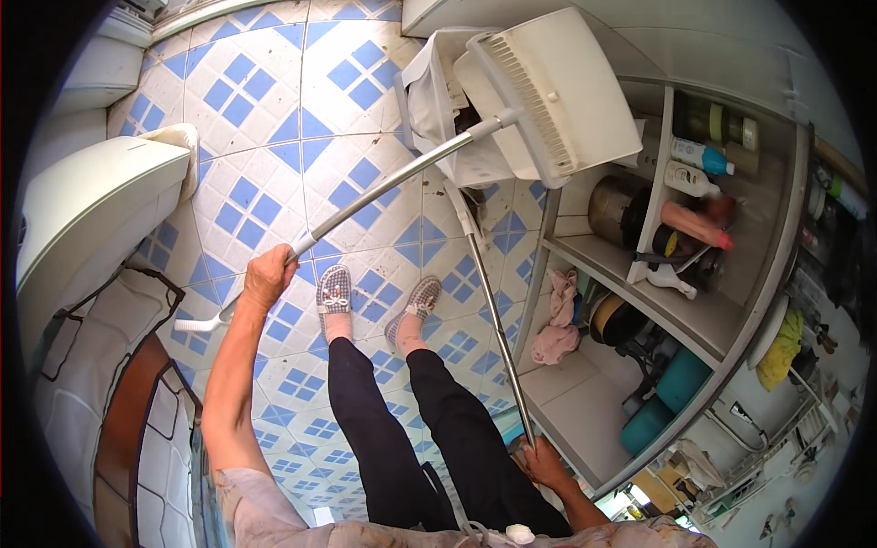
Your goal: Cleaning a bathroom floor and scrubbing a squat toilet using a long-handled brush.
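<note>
My left hand (269, 277) is closed around the metal pole of a long-handled dustpan (589, 100). The pan is white with a row of comb teeth, and it is raised and tilted over a whitish lined trash bin (422, 105) on the floor. The white hooked end of its handle (203, 324) sticks out past my wrist. Low on the right, my right hand (545, 461) grips the thin metal pole of a broom (493, 315). The broom's pole runs forward to the floor beside the bin, where its head is mostly hidden behind the dustpan and bin.
An open cabinet on the right holds bottles (690, 178), a dark pot (619, 210), a frying pan (612, 320), teal containers (683, 379) and a pink cloth (555, 342). A white appliance (100, 201) stands left. My feet are on blue-and-white tiles (247, 205) with scattered dark specks.
</note>
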Demonstrator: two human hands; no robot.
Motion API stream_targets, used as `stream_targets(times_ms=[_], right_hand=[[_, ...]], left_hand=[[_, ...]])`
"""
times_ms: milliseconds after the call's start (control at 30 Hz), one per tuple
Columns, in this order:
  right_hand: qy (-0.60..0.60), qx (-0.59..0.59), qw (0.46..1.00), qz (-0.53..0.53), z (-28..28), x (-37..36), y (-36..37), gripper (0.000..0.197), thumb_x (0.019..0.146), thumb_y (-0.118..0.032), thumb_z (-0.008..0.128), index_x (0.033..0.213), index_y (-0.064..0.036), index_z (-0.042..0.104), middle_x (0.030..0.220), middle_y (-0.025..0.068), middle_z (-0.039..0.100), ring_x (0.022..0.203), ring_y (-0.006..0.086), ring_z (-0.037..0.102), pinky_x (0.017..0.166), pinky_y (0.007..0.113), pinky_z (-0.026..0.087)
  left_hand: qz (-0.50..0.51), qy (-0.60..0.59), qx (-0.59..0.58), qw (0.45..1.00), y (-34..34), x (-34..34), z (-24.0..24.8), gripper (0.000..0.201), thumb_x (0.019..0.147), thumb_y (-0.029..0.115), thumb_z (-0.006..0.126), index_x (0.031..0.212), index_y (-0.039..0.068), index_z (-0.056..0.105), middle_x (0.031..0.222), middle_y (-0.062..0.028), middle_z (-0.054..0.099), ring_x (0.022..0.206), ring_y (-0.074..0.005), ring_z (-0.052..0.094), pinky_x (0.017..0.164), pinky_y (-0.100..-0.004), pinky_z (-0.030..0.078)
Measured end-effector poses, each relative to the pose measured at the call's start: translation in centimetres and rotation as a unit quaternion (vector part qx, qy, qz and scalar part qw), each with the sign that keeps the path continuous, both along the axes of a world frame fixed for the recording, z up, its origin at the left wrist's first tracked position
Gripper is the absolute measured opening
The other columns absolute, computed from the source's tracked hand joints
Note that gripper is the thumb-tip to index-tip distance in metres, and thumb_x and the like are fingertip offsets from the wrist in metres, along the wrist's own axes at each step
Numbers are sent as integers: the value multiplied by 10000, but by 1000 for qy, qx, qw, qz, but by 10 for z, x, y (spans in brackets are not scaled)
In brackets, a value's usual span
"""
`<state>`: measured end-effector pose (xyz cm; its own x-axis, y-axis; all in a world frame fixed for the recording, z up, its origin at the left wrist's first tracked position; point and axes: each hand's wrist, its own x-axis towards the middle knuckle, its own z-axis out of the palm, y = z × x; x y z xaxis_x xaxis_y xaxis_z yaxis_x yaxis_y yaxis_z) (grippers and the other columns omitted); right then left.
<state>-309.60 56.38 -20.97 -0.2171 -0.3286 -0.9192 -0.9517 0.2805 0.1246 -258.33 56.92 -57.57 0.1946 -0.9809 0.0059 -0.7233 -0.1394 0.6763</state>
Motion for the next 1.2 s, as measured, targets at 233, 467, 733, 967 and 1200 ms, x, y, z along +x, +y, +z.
stream_targets(times_ms=[233, 467, 733, 967, 1200], right_hand=[[-18, -42, 999, 10, 0, 0, 5, 285, 909, -231, 435, 1040, -2, 543, 606, 70, 536, 439, 154, 519, 443, 311, 430], [18, 8, 1000, 4, 2, -12, 7, 318, 901, -229, 460, 1121, -8, 523, 762, 162, 586, 560, 235, 586, 573, 361, 472], [-30, -33, 999, 9, -2, -18, 11, 307, 924, -264, 429, 1065, -6, 517, 562, 47, 504, 433, 153, 506, 440, 314, 424], [40, 41, 998, -32, 8, 17, -13, 330, 914, -258, 466, 1103, 7, 522, 706, 140, 588, 549, 233, 594, 552, 376, 478], [34, 52, 998, -33, 18, 22, -18, 307, 926, -279, 449, 1067, -13, 511, 653, 129, 583, 520, 230, 596, 509, 369, 475]], left_hand=[[35, -14, 25, 999, -18, -1, -3, 218, 727, 73, 687, 794, 77, 480, 586, -113, 551, 518, -298, 571, 466, -392, 452], [47, 7, 2, 999, -13, -6, 2, 232, 705, 65, 697, 767, 75, 474, 586, -102, 544, 516, -297, 564, 462, -388, 440], [76, 10, 30, 997, -32, -11, 11, 221, 731, 121, 684, 724, 72, 468, 582, -113, 525, 522, -312, 549, 467, -400, 425], [58, 30, 19, 998, -28, -10, 32, 204, 716, 111, 679, 721, 78, 477, 598, -114, 528, 541, -311, 553, 476, -397, 429], [75, 61, 46, 994, -44, -28, 65, 168, 737, 100, 667, 731, 77, 501, 614, -121, 552, 549, -315, 570, 487, -386, 440]])
